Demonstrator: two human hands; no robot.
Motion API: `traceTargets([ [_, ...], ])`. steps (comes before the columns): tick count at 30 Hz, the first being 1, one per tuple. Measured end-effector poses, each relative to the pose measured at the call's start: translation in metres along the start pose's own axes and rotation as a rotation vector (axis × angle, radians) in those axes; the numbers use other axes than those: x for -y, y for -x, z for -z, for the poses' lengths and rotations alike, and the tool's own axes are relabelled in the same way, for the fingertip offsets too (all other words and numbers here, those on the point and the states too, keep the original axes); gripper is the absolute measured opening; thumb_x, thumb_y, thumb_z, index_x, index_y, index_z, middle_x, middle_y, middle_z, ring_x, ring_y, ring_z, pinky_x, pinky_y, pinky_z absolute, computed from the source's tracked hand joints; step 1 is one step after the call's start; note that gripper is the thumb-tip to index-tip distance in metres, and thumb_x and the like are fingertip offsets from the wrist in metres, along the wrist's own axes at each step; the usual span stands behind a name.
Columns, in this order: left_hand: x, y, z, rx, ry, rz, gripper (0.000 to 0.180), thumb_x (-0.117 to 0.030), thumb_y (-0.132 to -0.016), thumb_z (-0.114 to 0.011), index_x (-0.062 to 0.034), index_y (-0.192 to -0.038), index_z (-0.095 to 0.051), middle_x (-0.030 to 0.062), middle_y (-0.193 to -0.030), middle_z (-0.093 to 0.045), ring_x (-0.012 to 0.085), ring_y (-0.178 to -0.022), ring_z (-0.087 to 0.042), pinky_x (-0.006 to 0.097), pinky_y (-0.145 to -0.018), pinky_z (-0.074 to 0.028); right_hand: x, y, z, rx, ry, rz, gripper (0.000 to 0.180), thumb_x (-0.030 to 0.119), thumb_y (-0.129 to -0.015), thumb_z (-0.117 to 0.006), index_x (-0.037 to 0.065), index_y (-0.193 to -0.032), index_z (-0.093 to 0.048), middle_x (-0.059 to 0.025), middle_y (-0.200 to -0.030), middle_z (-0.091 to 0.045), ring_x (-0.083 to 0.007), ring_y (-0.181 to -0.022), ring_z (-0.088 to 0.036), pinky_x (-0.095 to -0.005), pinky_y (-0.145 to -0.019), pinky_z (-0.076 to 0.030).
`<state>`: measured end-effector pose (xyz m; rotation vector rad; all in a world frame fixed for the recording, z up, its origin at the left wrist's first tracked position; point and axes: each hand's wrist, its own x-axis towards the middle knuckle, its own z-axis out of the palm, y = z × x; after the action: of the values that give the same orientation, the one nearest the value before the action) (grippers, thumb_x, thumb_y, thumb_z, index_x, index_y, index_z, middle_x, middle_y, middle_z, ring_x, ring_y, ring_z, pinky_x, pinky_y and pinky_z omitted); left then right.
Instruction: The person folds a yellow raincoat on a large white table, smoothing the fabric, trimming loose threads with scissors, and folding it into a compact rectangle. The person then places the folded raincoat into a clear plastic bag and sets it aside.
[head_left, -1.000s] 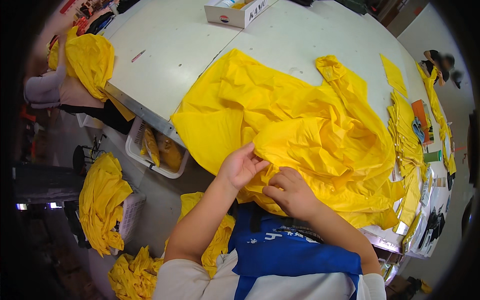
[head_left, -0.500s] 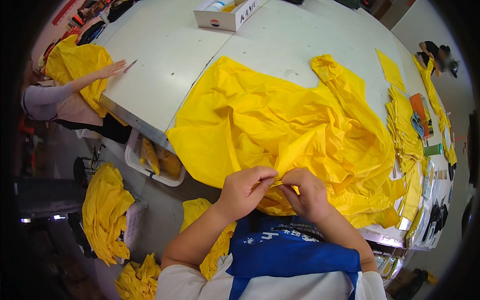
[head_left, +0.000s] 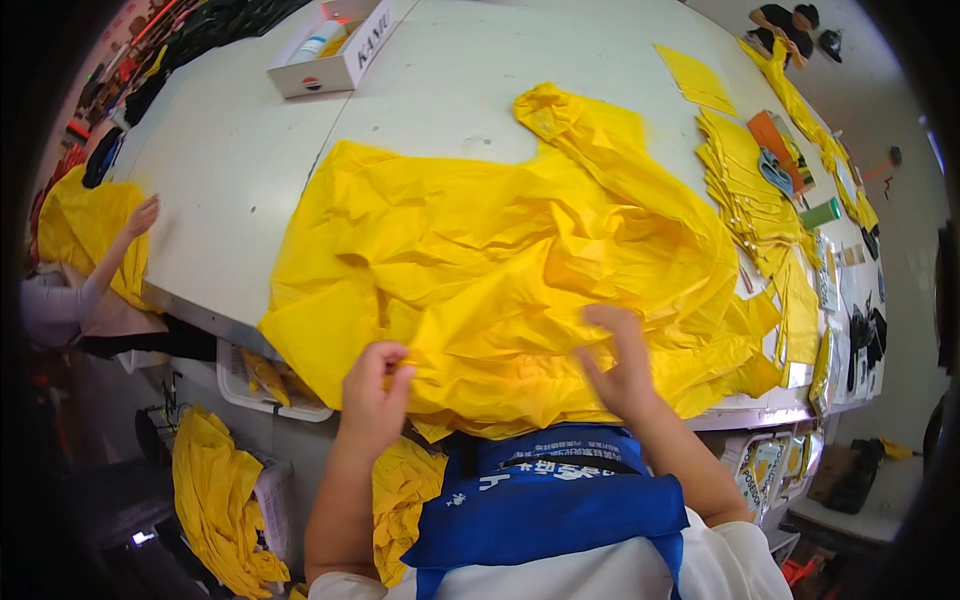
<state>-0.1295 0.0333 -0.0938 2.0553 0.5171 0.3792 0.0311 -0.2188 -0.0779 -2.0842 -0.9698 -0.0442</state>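
A large yellow garment (head_left: 470, 240) of thin, crumpled cloth lies before me, its one visible sleeve (head_left: 590, 125) reaching toward the far side. At its near left edge my left hand (head_left: 374, 398) is closed, thumb and forefinger pinching a bit of the cloth. My right hand (head_left: 622, 365) is held over the near right part of the garment, fingers apart and smeared by motion, with nothing seen in it. Cloth folds hang over the table's front edge by my blue apron (head_left: 550, 515).
On the white table (head_left: 430, 60) stands a white box (head_left: 335, 50). Stacked yellow pieces (head_left: 740, 170), an orange box (head_left: 780, 150) and a green roll (head_left: 820, 213) lie right. Co-workers are left and far right. Below left are a basket (head_left: 232, 375) and heaped yellow cloth (head_left: 210, 490).
My hands, together at the cloth's near edge before, have parted: the left went left, the right let go and opened. The whole view has shifted. The left co-worker's arm is drawn back.
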Motion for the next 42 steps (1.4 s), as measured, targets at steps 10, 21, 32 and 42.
traceTargets([
  [10, -0.034, -0.053, -0.051, 0.022, -0.387, -0.292, 0.048, -0.005, -0.078, -0.064, -0.0031, -0.123, -0.046, 0.0186, -0.116, -0.049, 0.0347, -0.108, -0.048, 0.04, -0.094, -0.039, -0.1, 0.025, 0.014, -0.022, 0.121, -0.665, 0.024, 0.018, -0.079, -0.069, -0.001, -0.089, -0.058, -0.0147, -0.077, -0.061, -0.0261, -0.067, -0.059, -0.0336, -0.063, -0.048],
  [21, -0.045, -0.185, -0.19, -0.01, -0.064, -0.2, 0.023, -0.021, -0.084, -0.063, -0.0041, -0.099, -0.061, 0.0105, -0.082, -0.064, 0.0239, -0.075, -0.06, 0.035, -0.073, -0.048, -0.112, 0.082, 0.068, -0.338, -0.873, -0.751, 0.008, 0.01, -0.093, -0.052, 0.002, -0.09, -0.053, -0.0008, -0.077, -0.055, -0.0076, -0.073, -0.048, -0.0213, -0.073, -0.041],
  [32, -0.119, -0.198, -0.145, 0.087, 0.176, 0.011, 0.013, -0.014, -0.086, -0.061, -0.001, -0.089, -0.061, 0.0004, -0.081, -0.06, 0.0084, -0.076, -0.05, 0.022, -0.072, -0.042, -0.096, 0.024, 0.068, -0.314, -0.349, -0.509, 0.028, 0.007, -0.078, -0.069, 0.003, -0.101, -0.054, -0.0067, -0.096, -0.056, -0.0167, -0.087, -0.054, -0.0279, -0.077, -0.044],
  [42, -0.126, -0.2, -0.126, 0.015, -0.155, -0.101, 0.026, -0.017, -0.084, -0.063, -0.0022, -0.105, -0.057, 0.0099, -0.095, -0.059, 0.0221, -0.086, -0.055, 0.031, -0.081, -0.044, -0.1, 0.005, 0.079, -0.246, -0.746, -0.715, 0.028, 0.013, -0.091, -0.058, 0.004, -0.068, -0.045, 0.0054, -0.062, -0.036, -0.0045, -0.059, -0.034, -0.0218, -0.051, -0.03],
])
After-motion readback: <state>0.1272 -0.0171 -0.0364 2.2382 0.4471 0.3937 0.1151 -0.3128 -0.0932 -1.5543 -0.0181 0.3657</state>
